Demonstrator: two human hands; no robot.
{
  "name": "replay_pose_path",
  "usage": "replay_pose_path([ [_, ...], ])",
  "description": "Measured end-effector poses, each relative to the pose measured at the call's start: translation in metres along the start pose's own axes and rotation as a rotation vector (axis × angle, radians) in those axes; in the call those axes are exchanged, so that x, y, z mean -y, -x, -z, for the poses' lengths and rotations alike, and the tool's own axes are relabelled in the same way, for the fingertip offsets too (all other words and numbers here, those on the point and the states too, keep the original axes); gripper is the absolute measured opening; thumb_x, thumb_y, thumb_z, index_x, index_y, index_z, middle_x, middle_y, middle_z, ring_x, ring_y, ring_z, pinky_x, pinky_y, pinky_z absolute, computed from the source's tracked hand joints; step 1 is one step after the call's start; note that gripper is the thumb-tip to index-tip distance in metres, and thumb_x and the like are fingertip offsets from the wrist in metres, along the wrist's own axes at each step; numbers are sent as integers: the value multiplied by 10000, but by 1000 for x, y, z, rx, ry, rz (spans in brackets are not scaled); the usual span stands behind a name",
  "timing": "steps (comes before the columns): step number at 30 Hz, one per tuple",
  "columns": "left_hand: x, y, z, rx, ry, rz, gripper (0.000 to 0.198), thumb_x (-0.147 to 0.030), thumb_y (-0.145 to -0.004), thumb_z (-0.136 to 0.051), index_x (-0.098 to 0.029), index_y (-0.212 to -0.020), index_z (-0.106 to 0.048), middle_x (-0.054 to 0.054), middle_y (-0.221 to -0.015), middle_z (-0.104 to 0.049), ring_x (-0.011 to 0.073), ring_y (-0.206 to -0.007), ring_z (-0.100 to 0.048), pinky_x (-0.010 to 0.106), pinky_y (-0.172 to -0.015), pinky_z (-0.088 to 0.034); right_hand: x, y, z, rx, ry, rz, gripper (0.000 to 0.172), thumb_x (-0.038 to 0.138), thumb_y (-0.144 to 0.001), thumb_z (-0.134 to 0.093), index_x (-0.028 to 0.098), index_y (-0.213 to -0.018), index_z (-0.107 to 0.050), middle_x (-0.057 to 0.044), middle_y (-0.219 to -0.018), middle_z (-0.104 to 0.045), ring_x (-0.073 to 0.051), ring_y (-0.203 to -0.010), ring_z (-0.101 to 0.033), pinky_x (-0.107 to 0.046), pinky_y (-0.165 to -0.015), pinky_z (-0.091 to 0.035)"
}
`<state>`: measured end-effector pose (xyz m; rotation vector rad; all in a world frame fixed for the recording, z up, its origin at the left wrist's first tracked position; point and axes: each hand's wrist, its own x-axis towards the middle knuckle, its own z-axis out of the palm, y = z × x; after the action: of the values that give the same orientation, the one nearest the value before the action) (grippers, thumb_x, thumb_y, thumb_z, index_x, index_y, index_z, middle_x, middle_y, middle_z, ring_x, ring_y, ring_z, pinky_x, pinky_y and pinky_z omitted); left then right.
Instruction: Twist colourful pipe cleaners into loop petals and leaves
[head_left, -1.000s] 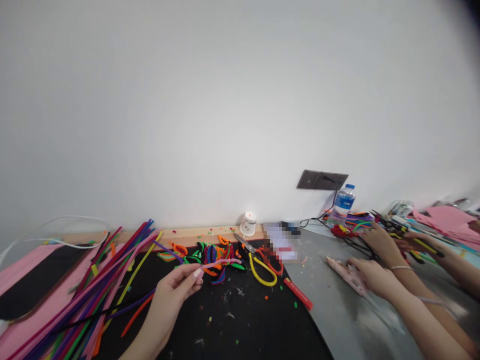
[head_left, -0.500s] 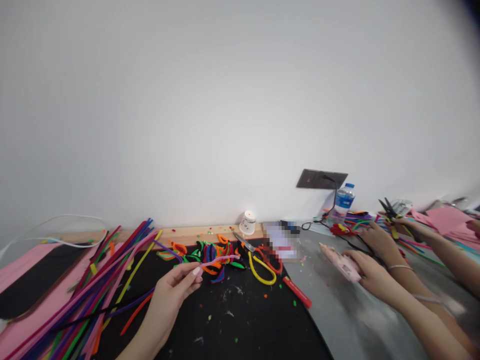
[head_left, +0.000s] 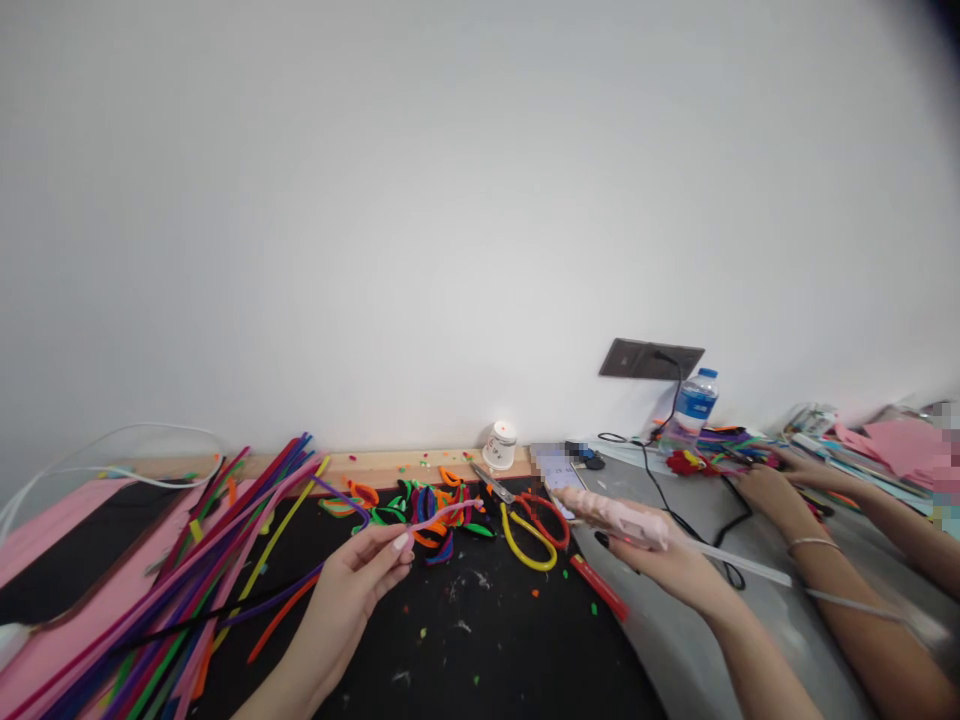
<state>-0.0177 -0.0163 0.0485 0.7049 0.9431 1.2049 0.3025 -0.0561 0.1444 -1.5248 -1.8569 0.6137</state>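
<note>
My left hand [head_left: 367,580] pinches a short pink pipe cleaner [head_left: 450,512] between thumb and fingertips; its free end points right. Lifted over the grey table, my right hand [head_left: 667,565] is wrapped round a pale pink hot glue gun [head_left: 626,522]. The gun's nozzle points left, and a whitish glue stick [head_left: 750,568] juts from its back. Behind the pink pipe cleaner lies a heap of bent, colourful pipe-cleaner pieces [head_left: 431,503]. Yellow-handled scissors [head_left: 529,540] rest between my hands, beside a red-orange handle [head_left: 551,515].
Long pipe cleaners [head_left: 202,580] are bundled at left over pink sheets [head_left: 45,540]. A paper cup [head_left: 500,445] stands upside down by the wall. Nearby are a phone [head_left: 561,470], a red stick-like tool [head_left: 600,590], a water bottle [head_left: 694,408] and a co-worker's hands [head_left: 772,500].
My right hand has brought the glue gun leftward, closer to the scissors. My left hand keeps its pinch on the pink pipe cleaner. The co-worker's hands no longer hold up the black scissors.
</note>
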Motion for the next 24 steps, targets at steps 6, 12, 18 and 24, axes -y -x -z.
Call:
replay_pose_path([
  [6,3,-1,2,52,50,9,214,-254,-611,-757,-166,-796,-695,-4,-700,-664,109,-693,-590,194,-661,-495,5,-15,-37,263,-153,-27,366,100,-677,-504,135,-1007,-658,-58,-830,-703,-176,-632,-628,-240,-576,-508],
  [12,6,0,2,67,46,31,242,-260,-599,-764,-165,-811,-696,-6,-701,-653,110,-688,-587,202,-661,-492,5,-27,-76,296,-259,-22,388,70,-639,-517,147,-987,-671,-17,-823,-703,-166,-690,-619,-234,-641,-503],
  [18,4,2,-4,30,27,66,272,-277,-554,-789,-160,-781,-694,4,-666,-663,120,-652,-593,215,-636,-484,10,-31,-104,348,-423,8,463,53,-642,-510,196,-1060,-650,-7,-952,-696,-193,-850,-636,-276,-771,-499],
  [24,8,-1,-5,62,16,91,261,-287,-544,-796,-162,-747,-690,-4,-628,-651,103,-618,-575,193,-600,-464,14,-28,-120,347,-536,35,468,56,-652,-529,196,-1085,-639,-31,-1063,-663,-214,-974,-607,-321,-894,-443],
])
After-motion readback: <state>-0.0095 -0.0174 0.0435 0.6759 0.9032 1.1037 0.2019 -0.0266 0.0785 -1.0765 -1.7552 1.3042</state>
